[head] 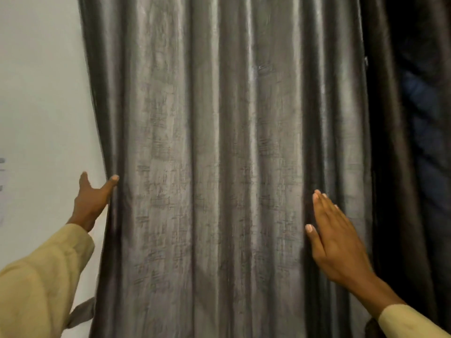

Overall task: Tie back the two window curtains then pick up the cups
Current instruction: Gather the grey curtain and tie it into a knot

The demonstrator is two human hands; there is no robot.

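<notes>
Currently both hands are on one curtain (pixel 219 154), a grey shiny panel hanging in vertical folds and filling most of the view. Left hand (pixel 91 202) is at the curtain's left edge, against the white wall (pixel 41 93): thumb spread away, forefinger lying along the edge fold, other fingers out of sight behind the fabric, so whether it's pinching the edge can't be told. Right hand (pixel 334 240) is flat and open on the front of the curtain near its right edge, fingers straight and together, thumb out, holding nothing, just pressing cloth

Likely reason for the placement: hands bracket the panel edge to edge so the folds can be swept together into one bundle before tying

A grey strip (pixel 81 313) hangs at the curtain's lower left edge beside the left sleeve (pixel 44 276); probably the tie-back, not yet around anything

Second curtain (pixel 390 118) hangs dark at the right edge of view, untied too. No cups visible, so that step is well off
</notes>
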